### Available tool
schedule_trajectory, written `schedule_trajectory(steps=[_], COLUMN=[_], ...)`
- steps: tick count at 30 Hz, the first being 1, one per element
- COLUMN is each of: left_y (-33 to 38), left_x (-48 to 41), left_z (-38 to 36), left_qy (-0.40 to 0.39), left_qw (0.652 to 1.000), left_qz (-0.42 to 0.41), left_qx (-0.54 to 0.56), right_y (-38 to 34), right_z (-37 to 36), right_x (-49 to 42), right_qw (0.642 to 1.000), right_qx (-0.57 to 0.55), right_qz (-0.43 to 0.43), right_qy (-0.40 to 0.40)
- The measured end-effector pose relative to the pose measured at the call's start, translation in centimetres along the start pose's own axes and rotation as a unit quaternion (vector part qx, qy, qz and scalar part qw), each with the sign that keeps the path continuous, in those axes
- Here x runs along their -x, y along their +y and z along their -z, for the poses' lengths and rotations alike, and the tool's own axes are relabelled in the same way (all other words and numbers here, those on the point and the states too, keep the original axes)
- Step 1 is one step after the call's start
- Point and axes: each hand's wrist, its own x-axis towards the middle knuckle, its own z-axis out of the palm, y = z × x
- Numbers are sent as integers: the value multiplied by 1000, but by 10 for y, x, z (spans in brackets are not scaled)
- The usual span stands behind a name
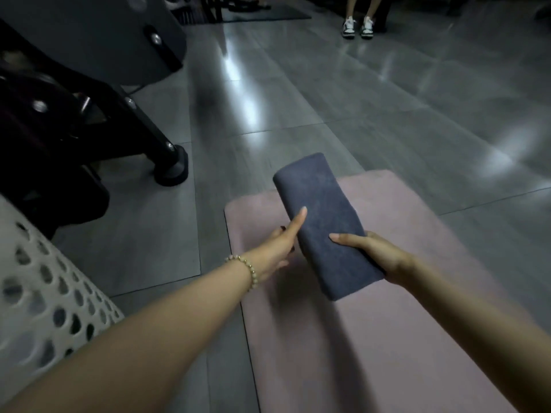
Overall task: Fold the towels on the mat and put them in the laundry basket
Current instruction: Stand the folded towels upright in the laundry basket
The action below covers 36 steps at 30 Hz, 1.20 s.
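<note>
The left hand point(281, 242) grips the long left edge of the folded towel point(322, 210), thumb lying straight along its top face and fingers curled beneath. The right hand point(378, 251) holds the opposite edge nearer the close end, thumb pressed on top and the rest of the fingers hidden under the cloth. A beaded bracelet point(247, 266) sits on the left wrist. The dark blue-grey towel is a thick oblong bundle between both hands, angled away to the left, its far end reaching past the far edge of the pink mat point(387, 338), which carries its shadow. The white perforated laundry basket point(44, 287) stands well apart at the left, on the grey tiled floor point(298, 99). A black gym machine point(89, 120) stands beyond it.
</note>
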Motion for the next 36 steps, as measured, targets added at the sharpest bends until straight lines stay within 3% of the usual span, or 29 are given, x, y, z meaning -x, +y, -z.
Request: schedule_trajectory(steps=[2, 7, 15, 20, 27, 29, 33, 36], left_y=[29, 90, 140, 104, 18, -15, -86, -118], left_x=[26, 104, 243, 317, 385, 403, 434, 441], left_z=[18, 78, 192, 275, 363, 387, 438, 452], left_qy=[-9, -9, 99, 143, 232, 282, 378, 408], left_qw=[997, 985, 960, 965, 966, 944, 854, 816], left_qz=[-30, -114, -239, -214, -108, -89, -73, -87], left_qx=[73, 130, 110, 42, -39, -144, -349, -401], right_y=[-30, -110, -217, -238, -187, -170, -123, -90], right_z=[-26, -98, -238, -344, -472, -493, -514, -523], right_x=[18, 63, 121, 126, 102, 90, 55, 34], right_qw=[999, 990, 964, 956, 960, 964, 981, 988], right_qx=[14, 30, 44, 59, 26, 22, 40, 57], right_qz=[35, 118, 211, 168, 93, 65, 25, 12], right_qy=[-20, -66, -155, -233, -264, -256, -186, -145])
